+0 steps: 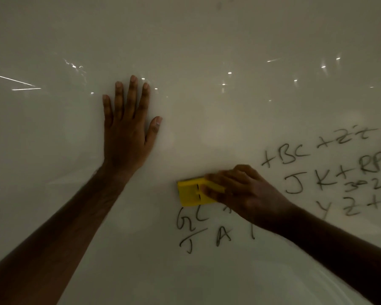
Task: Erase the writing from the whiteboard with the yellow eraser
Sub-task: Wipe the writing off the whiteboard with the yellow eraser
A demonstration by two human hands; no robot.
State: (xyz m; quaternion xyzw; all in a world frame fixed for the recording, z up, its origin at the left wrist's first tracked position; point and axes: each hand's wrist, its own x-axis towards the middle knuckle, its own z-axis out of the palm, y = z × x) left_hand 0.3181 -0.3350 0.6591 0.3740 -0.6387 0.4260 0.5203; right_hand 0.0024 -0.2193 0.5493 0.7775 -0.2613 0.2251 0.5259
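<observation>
Item: whiteboard [207, 51], upper and left area bare. Writing [330, 170] remains at right and below centre. Yellow eraser [193, 192]: flat on board, just above the "G" marks, gripped in right hand [244, 194]. Left hand [128, 133]: fingers spread, palm pressed on board, holding nothing. Advice: keep eraser face flat w/ even pressure, overlap passes, work down & rightward through remaining lines.

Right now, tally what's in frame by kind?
Hands: 2, the left hand flat on the board and the right hand holding the eraser
Yellow eraser: 1
Whiteboard: 1
Total: 4
</observation>
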